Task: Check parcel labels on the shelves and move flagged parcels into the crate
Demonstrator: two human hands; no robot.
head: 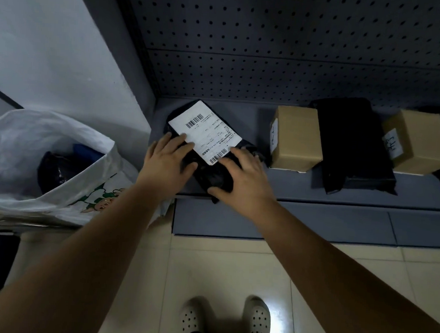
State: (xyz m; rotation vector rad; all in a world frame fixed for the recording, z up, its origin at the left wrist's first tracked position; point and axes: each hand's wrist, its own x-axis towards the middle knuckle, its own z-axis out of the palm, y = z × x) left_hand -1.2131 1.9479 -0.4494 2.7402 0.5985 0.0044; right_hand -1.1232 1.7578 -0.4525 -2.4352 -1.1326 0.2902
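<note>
Left hand point(165, 160) and right hand point(241, 179), both bare, pressed on a black parcel point(209, 150) near frame centre; left fingers point(179, 141) spread across the lower-left corner of its white label point(205, 130), right fingers point(233, 155) curled over the wrapper at the label's lower-right end, thumb hooked on the near edge. Both hands grasping the parcel. Parcel lying flat, label up and skewed, at the left end of a grey shelf point(340, 197), its near end just over the shelf lip. Two barcodes visible on the label; printed text too small to read.

At 3 o'clock from the parcel, a small brown carton point(296, 137) with a white sticker on its left face; just beside it, a flat black mailer point(354, 146), then a second brown carton point(418, 142) with a handwritten sticker, partly resting on the mailer. Perforated back panel point(273, 41) at 12 o'clock. At 9 o'clock, off the shelf, an open white sack point(67, 162) with a cartoon print, holding dark wrapped items. At 6 o'clock, tiled floor point(233, 267) and a pair of pale perforated clogs point(226, 318).
</note>
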